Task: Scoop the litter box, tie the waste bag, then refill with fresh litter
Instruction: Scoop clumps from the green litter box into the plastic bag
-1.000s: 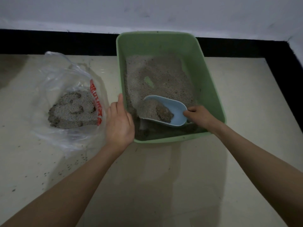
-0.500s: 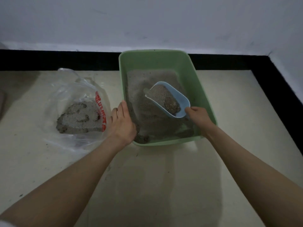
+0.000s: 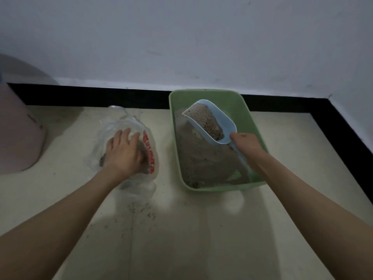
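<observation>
A green litter box (image 3: 258, 128) stands on the floor by the wall, with grey-brown litter (image 3: 201, 158) inside. My right hand (image 3: 247, 145) grips the handle of a pale blue scoop (image 3: 220, 120), raised above the box and full of litter. A clear plastic waste bag (image 3: 129, 126) with red print lies on the floor left of the box, holding scooped litter. My left hand (image 3: 124, 152) lies over the bag's mouth, fingers spread; its thumb is hidden at the red-printed edge, so I cannot tell whether it holds the plastic.
A pinkish rounded container (image 3: 18, 134) stands at the far left. Loose litter grains (image 3: 141, 213) are scattered on the cream floor in front of the bag. A black skirting strip (image 3: 343, 126) and white wall bound the corner behind and to the right.
My right hand has lifted the loaded scoop up out of the litter. My left hand has left the box's rim and moved left onto the waste bag.
</observation>
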Motion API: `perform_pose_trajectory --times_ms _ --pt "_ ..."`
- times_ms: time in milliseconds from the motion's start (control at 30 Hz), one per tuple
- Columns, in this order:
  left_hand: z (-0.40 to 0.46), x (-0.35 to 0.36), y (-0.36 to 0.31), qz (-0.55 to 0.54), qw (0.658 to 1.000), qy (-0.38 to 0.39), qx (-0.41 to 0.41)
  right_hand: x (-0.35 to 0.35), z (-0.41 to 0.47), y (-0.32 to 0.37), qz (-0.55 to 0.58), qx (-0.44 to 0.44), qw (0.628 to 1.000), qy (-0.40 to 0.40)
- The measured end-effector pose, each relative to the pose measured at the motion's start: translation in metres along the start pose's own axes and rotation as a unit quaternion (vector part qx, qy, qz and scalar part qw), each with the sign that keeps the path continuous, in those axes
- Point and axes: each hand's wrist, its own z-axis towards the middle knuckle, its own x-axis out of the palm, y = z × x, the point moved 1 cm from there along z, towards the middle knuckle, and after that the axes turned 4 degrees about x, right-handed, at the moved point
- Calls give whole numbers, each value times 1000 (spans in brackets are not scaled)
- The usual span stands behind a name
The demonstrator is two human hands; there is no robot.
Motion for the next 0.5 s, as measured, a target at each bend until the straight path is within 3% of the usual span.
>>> perform_pose_trajectory --times_ms 133,267,500 --pt "-13 -10 51 -42 991 -81 -94 28 -14 17 -23 -4 998 57" --pt "-21 -6 81 -79 982 -66 -161 61 -29 37 -69 -23 993 94" --pt "-19 -2 97 -141 968 -83 -193 124 -52 55 -164 -69 969 173"
